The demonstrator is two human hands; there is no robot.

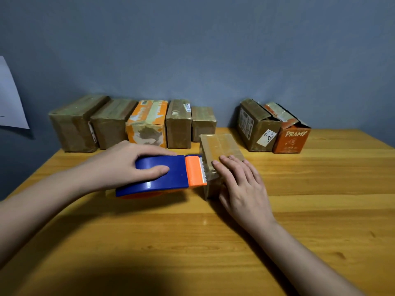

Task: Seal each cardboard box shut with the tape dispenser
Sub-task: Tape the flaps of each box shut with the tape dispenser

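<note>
Head view shows the left hand (136, 162) wrapped around a blue plastic tape dispenser (162, 175) with an orange cutter head, thumb lying across its flat side and fingers curled over the far edge. The dispenser's toothed blade meets the left end of a small brown cardboard box (220, 150) covered in clear tape, which lies on the yellow wooden surface (320, 189). The right hand (241, 186) rests flat and unclenched on that box, fingers spread over its top and near edge, grasping nothing. Behind, against the grey-blue wall (192, 50), stands a row of five taped boxes (128, 122), the middle one orange and white. Well to the right of the row sit two more boxes, a brown one (256, 127) and an orange box printed "PRAMY" (290, 137), both with top flaps loose. A white paper sheet (10, 99) hangs at the left edge.
</note>
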